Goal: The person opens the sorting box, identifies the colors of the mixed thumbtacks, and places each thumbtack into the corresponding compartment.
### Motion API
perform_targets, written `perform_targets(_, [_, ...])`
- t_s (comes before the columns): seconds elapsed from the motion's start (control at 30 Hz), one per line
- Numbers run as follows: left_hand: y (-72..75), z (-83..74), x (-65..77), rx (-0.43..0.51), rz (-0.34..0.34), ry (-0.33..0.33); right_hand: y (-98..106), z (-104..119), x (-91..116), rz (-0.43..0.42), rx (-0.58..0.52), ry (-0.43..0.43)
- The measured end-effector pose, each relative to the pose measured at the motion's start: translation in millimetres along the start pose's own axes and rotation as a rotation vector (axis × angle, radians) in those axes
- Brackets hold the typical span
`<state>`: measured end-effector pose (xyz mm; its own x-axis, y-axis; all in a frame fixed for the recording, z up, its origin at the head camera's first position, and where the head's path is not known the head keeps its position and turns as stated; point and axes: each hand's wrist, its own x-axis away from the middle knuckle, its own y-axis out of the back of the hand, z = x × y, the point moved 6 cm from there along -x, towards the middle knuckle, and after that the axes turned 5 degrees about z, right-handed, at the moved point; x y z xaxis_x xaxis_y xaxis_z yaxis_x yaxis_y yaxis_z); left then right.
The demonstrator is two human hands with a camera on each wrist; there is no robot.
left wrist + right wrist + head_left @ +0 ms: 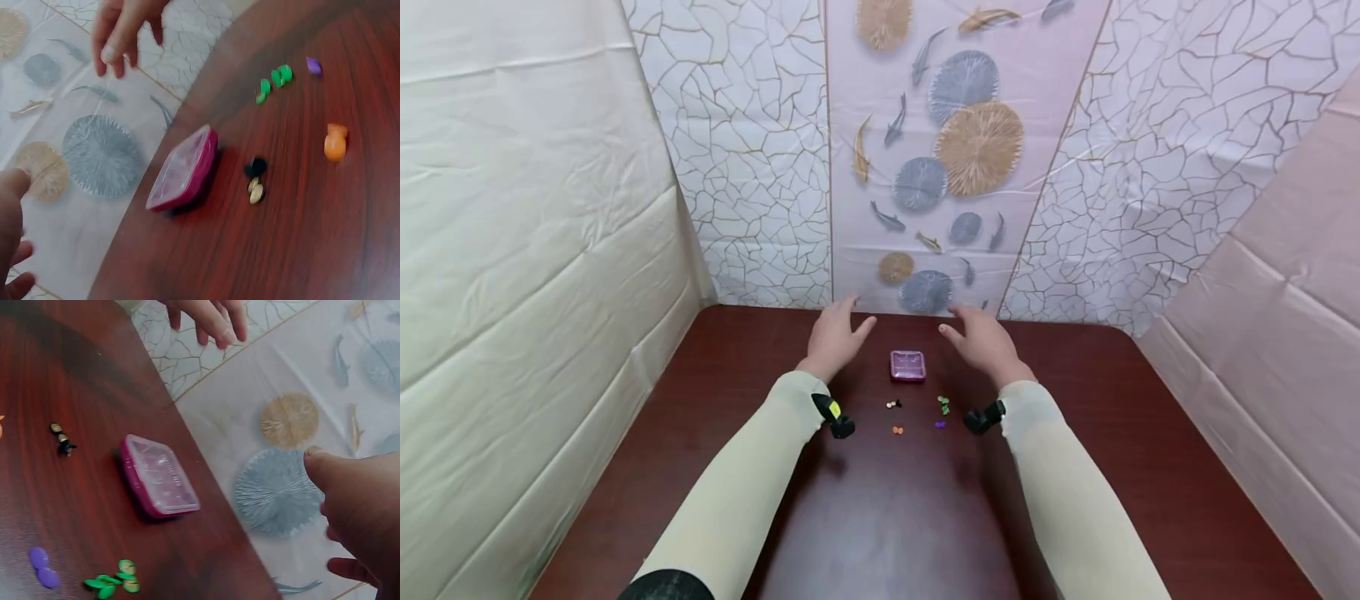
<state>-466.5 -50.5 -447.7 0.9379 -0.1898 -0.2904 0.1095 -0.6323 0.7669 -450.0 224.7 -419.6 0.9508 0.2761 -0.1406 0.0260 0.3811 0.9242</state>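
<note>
A small pinkish-purple box (pixel 907 366) with a clear lid lies closed near the table's far edge. My left hand (pixel 837 340) is held in the air to its left, thumb spread from the fingers. Opposite it, my right hand (pixel 987 343) hovers on the box's right; neither hand touches anything. Small round-headed pieces, looking like thumbtacks, lie on the near side of the box: green pieces (pixel 112 580), purple pieces (pixel 44 567), orange pieces (pixel 335 142), and a black piece (pixel 255 167) beside gold-coloured pieces (pixel 256 190).
The dark red-brown wooden table (pixel 880 517) reaches back to a patterned cloth wall (pixel 917 183). Pale cloth hangs on the left side (pixel 542 250) and the right side (pixel 1277 317). A black strap with a small device (pixel 833 415) sits on the left wrist.
</note>
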Motion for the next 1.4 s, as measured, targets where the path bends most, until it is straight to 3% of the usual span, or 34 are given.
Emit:
perform_targets(0.1, [-20.6,5.2,5.3,0.142,0.087,-0.011,-15,-4,2,-0.002,-0.090,-0.006])
perform_targets(0.2, [-40.6,7.7,13.5,0.226,0.188,-0.041,-29,-6,5,0.001,-0.165,-0.007])
perform_targets(0.3, [-56.3,10.8,20.4,0.260,0.258,-0.056,-41,-7,9,0.002,-0.200,0.006])
perform_targets(0.43, [-69.5,15.2,25.2,0.260,0.298,-0.042,-53,-8,11,0.011,-0.208,0.015])
perform_targets(0.67, [-76.1,16.8,24.8,0.257,0.310,-0.001,-65,-5,8,0.073,-0.256,0.088])
perform_targets(0.9, [-84.6,19.0,20.2,0.187,0.280,0.001,-76,-9,5,0.163,-0.263,0.167])
perform_targets(1.4, [-89.6,23.3,17.1,0.091,0.243,-0.005,-81,-18,-3,0.139,-0.233,0.196])
